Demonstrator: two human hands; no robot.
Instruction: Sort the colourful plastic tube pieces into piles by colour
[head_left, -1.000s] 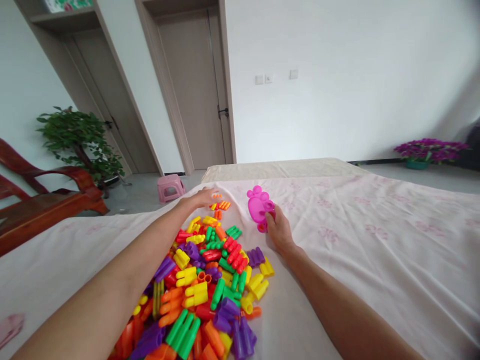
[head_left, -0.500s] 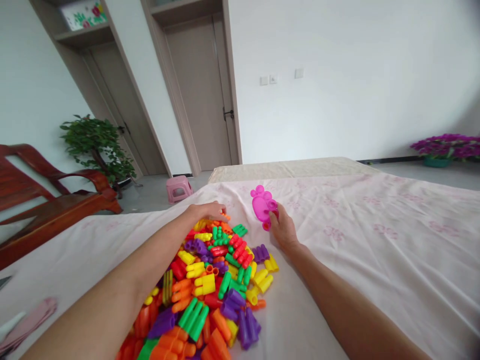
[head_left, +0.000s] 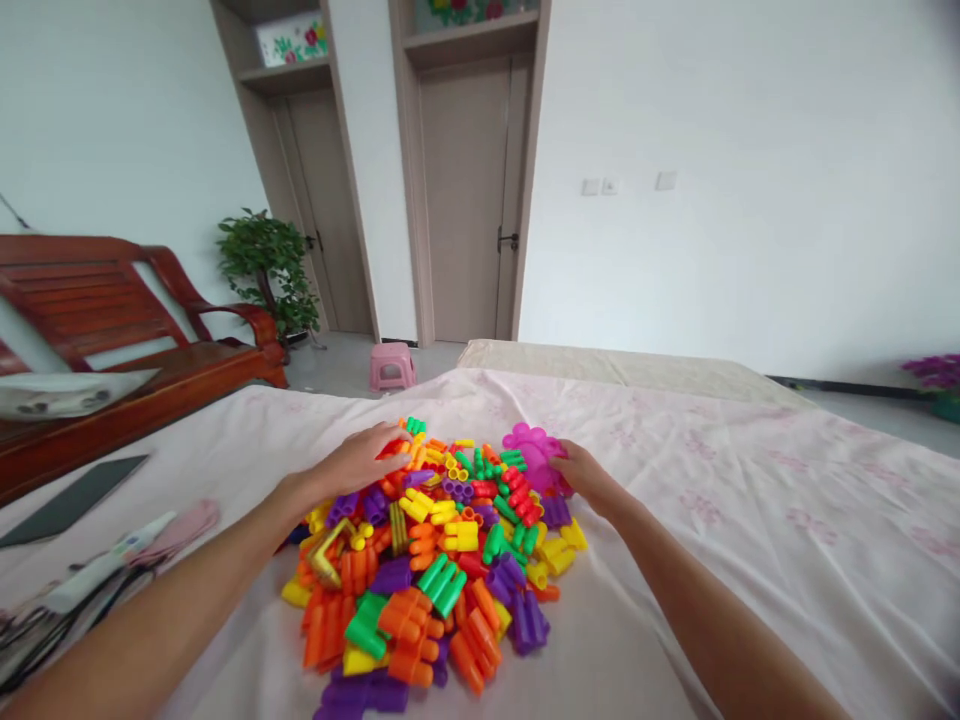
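Pinching the near-right edge of the pink toy, the right hand has its thumb and fingers closed, its forearm slanting in from the lower right. The toy stands at the pile's far right edge, beside the blocks. The left hand lies low over the pile's far left side, palm down, fingers curved over orange and red pieces; whether it grips any cannot be told. Beneath the pile spreads a pale cloth; a dark slab lies on it, left of the left forearm.
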